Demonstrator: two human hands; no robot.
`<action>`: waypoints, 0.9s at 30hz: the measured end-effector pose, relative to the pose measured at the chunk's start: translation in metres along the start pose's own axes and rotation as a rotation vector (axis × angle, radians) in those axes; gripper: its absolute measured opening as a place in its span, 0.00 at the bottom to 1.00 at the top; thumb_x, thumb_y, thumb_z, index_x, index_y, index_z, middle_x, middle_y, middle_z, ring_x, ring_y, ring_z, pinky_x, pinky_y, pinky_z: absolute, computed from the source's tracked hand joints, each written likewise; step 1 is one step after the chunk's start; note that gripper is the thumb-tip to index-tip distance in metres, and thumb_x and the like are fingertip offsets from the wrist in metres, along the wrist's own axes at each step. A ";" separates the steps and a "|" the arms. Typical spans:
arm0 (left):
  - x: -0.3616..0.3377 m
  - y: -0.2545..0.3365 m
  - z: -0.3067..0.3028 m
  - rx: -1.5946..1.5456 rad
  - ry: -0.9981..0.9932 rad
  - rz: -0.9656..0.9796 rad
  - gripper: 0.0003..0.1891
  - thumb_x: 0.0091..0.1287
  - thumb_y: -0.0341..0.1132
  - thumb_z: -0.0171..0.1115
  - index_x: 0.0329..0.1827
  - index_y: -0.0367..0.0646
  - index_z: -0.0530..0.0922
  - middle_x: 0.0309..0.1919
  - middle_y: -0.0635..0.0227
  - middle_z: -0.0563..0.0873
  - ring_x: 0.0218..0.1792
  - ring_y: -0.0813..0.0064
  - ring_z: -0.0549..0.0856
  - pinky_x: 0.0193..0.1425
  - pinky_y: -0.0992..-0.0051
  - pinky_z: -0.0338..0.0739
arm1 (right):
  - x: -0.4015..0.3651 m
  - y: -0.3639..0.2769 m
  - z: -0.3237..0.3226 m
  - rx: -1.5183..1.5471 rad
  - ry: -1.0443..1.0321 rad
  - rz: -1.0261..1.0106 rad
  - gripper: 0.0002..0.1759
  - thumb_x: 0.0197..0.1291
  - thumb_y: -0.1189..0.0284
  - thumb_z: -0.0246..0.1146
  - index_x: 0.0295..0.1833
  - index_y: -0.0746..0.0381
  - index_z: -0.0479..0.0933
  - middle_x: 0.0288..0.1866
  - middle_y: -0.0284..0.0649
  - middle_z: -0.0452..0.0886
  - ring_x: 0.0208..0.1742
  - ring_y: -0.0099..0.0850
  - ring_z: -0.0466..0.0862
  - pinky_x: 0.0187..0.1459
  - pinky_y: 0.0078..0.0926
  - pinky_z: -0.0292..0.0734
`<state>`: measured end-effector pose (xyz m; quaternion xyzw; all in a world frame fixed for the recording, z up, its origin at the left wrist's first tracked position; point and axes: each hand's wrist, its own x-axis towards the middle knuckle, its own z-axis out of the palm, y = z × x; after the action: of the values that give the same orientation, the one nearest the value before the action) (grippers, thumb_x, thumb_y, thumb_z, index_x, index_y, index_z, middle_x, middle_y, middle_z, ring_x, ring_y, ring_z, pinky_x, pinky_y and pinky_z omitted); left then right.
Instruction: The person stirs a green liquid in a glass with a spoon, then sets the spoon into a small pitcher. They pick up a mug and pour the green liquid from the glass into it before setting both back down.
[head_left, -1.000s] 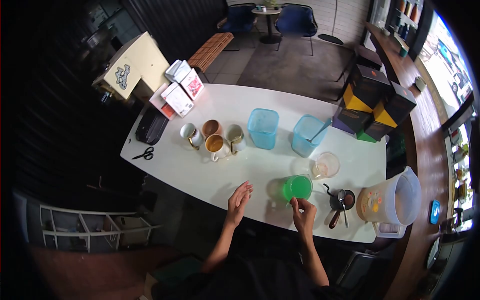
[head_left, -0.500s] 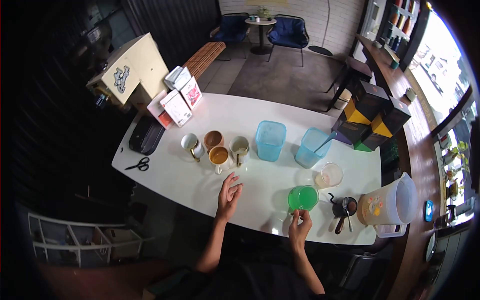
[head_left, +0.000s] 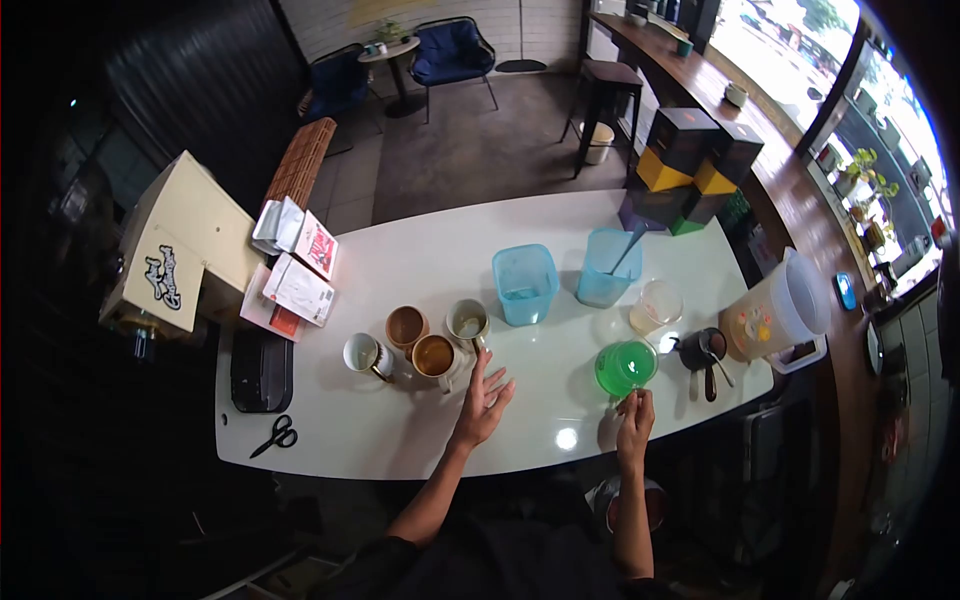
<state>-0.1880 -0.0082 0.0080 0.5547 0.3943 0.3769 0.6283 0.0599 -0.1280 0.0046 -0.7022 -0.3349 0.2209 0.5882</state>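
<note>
My left hand (head_left: 483,408) is over the white table (head_left: 540,400), fingers spread and holding nothing. Its fingertips are right at the handle of a greyish mug (head_left: 468,322). Clustered to the left of that mug are a brown-lined mug (head_left: 434,358), a brown mug (head_left: 406,327) and a white mug with a gold handle (head_left: 366,355). With fingers pinched at its near side, my right hand (head_left: 634,420) holds a clear glass cup of green liquid (head_left: 627,368). Just behind this cup stands a clear cup (head_left: 657,305) with some pale residue.
Two blue plastic containers (head_left: 525,285) stand farther back, one with a utensil in it. To the right are a small dark pot (head_left: 700,350), a spoon and a large plastic pitcher (head_left: 775,310). Scissors (head_left: 275,436) lie at the left edge; stacked boxes (head_left: 690,165) stand at the back right.
The whole view has shifted and turned. My left hand has moved forward to the greyish mug's handle. My right hand keeps its pinch on the green cup.
</note>
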 end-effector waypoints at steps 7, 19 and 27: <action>0.017 0.006 0.012 0.004 0.016 -0.012 0.38 0.75 0.34 0.61 0.83 0.39 0.49 0.77 0.46 0.61 0.72 0.54 0.73 0.69 0.60 0.75 | 0.011 0.018 -0.029 0.111 -0.039 0.023 0.14 0.80 0.68 0.53 0.39 0.64 0.70 0.29 0.31 0.69 0.33 0.21 0.70 0.39 0.23 0.68; 0.011 0.016 0.024 0.374 0.449 0.131 0.39 0.68 0.33 0.68 0.78 0.38 0.57 0.59 0.53 0.78 0.52 0.65 0.85 0.51 0.66 0.83 | 0.019 0.012 -0.036 0.089 -0.101 0.035 0.16 0.78 0.67 0.54 0.37 0.67 0.71 0.31 0.34 0.72 0.37 0.24 0.70 0.42 0.25 0.67; 0.012 0.009 0.017 0.402 0.525 0.061 0.29 0.69 0.34 0.68 0.71 0.35 0.69 0.52 0.58 0.81 0.42 0.71 0.87 0.43 0.71 0.85 | 0.032 0.019 -0.029 0.079 -0.011 -0.087 0.12 0.74 0.73 0.50 0.35 0.68 0.69 0.29 0.35 0.68 0.33 0.24 0.67 0.37 0.26 0.64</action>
<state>-0.1678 -0.0036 0.0169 0.5631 0.5924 0.4404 0.3715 0.1054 -0.1260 -0.0050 -0.6618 -0.3596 0.2120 0.6227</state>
